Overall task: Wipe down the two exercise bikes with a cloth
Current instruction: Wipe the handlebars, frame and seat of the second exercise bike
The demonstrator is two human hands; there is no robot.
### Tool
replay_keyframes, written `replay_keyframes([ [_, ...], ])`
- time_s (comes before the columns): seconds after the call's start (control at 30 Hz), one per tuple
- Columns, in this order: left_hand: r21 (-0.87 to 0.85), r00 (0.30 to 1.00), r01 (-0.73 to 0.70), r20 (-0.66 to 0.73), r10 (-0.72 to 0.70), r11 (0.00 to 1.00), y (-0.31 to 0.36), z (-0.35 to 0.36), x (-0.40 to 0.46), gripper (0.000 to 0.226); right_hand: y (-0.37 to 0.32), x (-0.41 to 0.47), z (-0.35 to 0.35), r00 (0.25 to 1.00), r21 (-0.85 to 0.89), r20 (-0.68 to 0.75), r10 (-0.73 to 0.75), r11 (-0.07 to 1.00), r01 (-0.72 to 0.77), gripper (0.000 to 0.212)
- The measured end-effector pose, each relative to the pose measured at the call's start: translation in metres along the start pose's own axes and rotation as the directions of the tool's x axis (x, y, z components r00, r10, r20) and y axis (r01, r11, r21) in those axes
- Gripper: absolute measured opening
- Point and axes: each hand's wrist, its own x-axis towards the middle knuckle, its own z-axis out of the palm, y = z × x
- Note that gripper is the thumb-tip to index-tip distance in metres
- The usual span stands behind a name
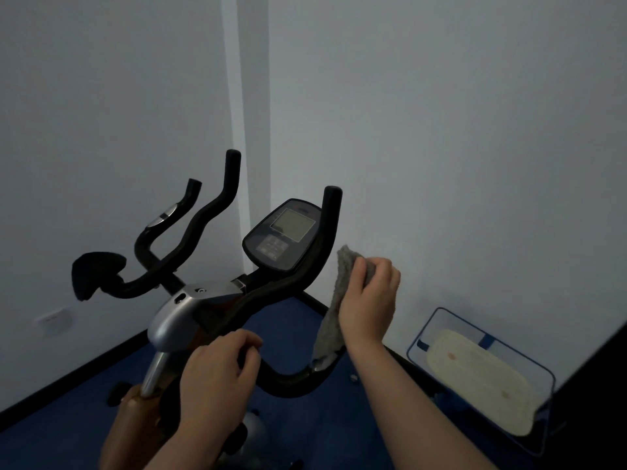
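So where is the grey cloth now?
In the head view, right of centre: the right hand holds the grey cloth, which hangs beside the bike's right handlebar, below the console.

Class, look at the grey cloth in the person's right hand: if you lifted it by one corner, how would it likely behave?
The cloth would probably flop: below the right hand pinching its top, it hangs limp to the handlebar. It is likely light, since fingertips alone hold it. Its fuzzy surface suggests it would grip, not slide.
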Motion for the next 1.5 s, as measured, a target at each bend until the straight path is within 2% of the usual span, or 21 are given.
replay_keyframes([
  [0.07, 0.002, 1.0, -0.003, -0.003, 0.003, 1.0, 0.001, -0.001, 0.0, 0.017, 0.0, 0.014, 0.001, 1.0, -0.066, 0.028, 0.006, 0.998, -0.004, 0.03],
  [0.13, 0.015, 1.0, -0.003, -0.005, 0.003, 1.0, 0.001, -0.001, 0.0, 0.017, 0.008, 0.023, -0.007, 0.977, -0.114, 0.134, -0.167, 0.977, 0.182, 0.032],
  [0.17, 0.018, 1.0, -0.002, -0.007, 0.002, 1.0, 0.001, -0.001, 0.0, 0.017, 0.013, 0.026, -0.014, 0.933, -0.128, 0.208, -0.295, 0.937, 0.325, 0.029],
  [0.23, 0.015, 1.0, -0.004, -0.011, 0.004, 1.0, 0.001, 0.0, 0.0, 0.017, 0.028, 0.034, -0.03, 0.739, -0.118, 0.335, -0.585, 0.752, 0.649, 0.025],
  [0.3, 0.012, 1.0, -0.005, -0.017, 0.005, 1.0, 0.001, 0.0, 0.001, 0.018, 0.038, 0.048, -0.041, 0.422, -0.073, 0.427, -0.8, 0.435, 0.897, 0.023],
  [0.33, 0.014, 1.0, -0.003, -0.02, 0.004, 1.0, 0.001, 0.001, 0.001, 0.018, 0.038, 0.054, -0.042, 0.279, -0.052, 0.452, -0.847, 0.287, 0.957, 0.022],
  [0.37, 0.018, 1.0, -0.002, -0.022, 0.002, 1.0, 0.001, 0.001, 0.001, 0.018, 0.035, 0.057, -0.04, 0.18, -0.039, 0.464, -0.867, 0.183, 0.982, 0.023],
  [0.4, 0.02, 1.0, 0.0, -0.022, 0.0, 1.0, 0.002, 0.001, 0.001, 0.018, 0.031, 0.056, -0.037, 0.135, -0.03, 0.471, -0.872, 0.137, 0.99, 0.025],
  [0.47, 0.017, 1.0, 0.007, -0.023, -0.007, 1.0, 0.002, 0.0, 0.001, 0.019, 0.024, 0.045, -0.031, 0.168, -0.01, 0.501, -0.849, 0.188, 0.982, 0.028],
  [0.6, 0.038, 1.0, 0.007, -0.021, -0.006, 0.999, 0.002, 0.001, 0.002, 0.017, 0.038, -0.035, -0.025, 0.378, 0.015, 0.484, -0.789, 0.439, 0.898, 0.023],
  [0.67, 0.04, 1.0, -0.005, -0.015, 0.006, 0.999, 0.001, 0.001, 0.001, 0.017, 0.05, -0.082, -0.022, 0.427, 0.015, 0.462, -0.778, 0.488, 0.873, 0.015],
  [0.8, 0.03, 1.0, -0.029, 0.008, 0.029, 0.999, -0.001, 0.0, 0.001, 0.017, 0.05, -0.067, -0.028, 0.282, 0.094, 0.487, -0.827, 0.371, 0.924, 0.018],
  [0.83, 0.026, 1.0, -0.028, 0.005, 0.028, 0.999, -0.001, -0.001, 0.001, 0.017, 0.049, -0.051, -0.032, 0.291, 0.09, 0.467, -0.835, 0.372, 0.924, 0.018],
  [0.87, 0.018, 1.0, -0.025, 0.0, 0.025, 1.0, 0.0, -0.001, 0.001, 0.018, 0.048, -0.034, -0.035, 0.346, 0.058, 0.438, -0.83, 0.41, 0.91, 0.018],
  [0.97, 0.0, 1.0, -0.009, -0.019, 0.009, 1.0, 0.002, 0.0, 0.0, 0.021, 0.048, -0.028, -0.038, 0.608, -0.066, 0.347, -0.714, 0.628, 0.775, 0.025],
  [1.0, 0.0, 1.0, -0.004, -0.021, 0.004, 1.0, 0.001, 0.0, 0.0, 0.022, 0.047, -0.043, -0.035, 0.707, -0.077, 0.328, -0.627, 0.728, 0.681, 0.03],
  [1.07, 0.011, 1.0, -0.005, -0.024, 0.005, 1.0, 0.001, -0.001, 0.0, 0.022, 0.04, -0.086, -0.027, 0.892, -0.021, 0.294, -0.343, 0.931, 0.365, 0.042],
  [1.1, 0.016, 1.0, -0.008, -0.022, 0.008, 1.0, 0.001, 0.0, 0.0, 0.022, 0.034, -0.108, -0.021, 0.941, 0.031, 0.278, -0.192, 0.981, 0.191, 0.049],
  [1.23, 0.018, 1.0, -0.022, 0.0, 0.022, 1.0, 0.001, 0.0, 0.001, 0.021, 0.004, -0.129, -0.004, 0.972, 0.18, 0.195, 0.128, 0.97, -0.164, 0.074],
  [1.33, 0.014, 1.0, -0.016, 0.007, 0.016, 1.0, 0.001, -0.001, 0.0, 0.021, -0.001, -0.073, -0.003, 0.913, 0.226, 0.181, 0.365, 0.888, -0.4, 0.075],
  [1.5, 0.026, 1.0, -0.004, -0.001, 0.004, 1.0, 0.004, 0.001, 0.003, 0.021, 0.001, -0.046, -0.007, 0.907, 0.364, 0.198, 0.37, 0.832, -0.419, 0.041],
])
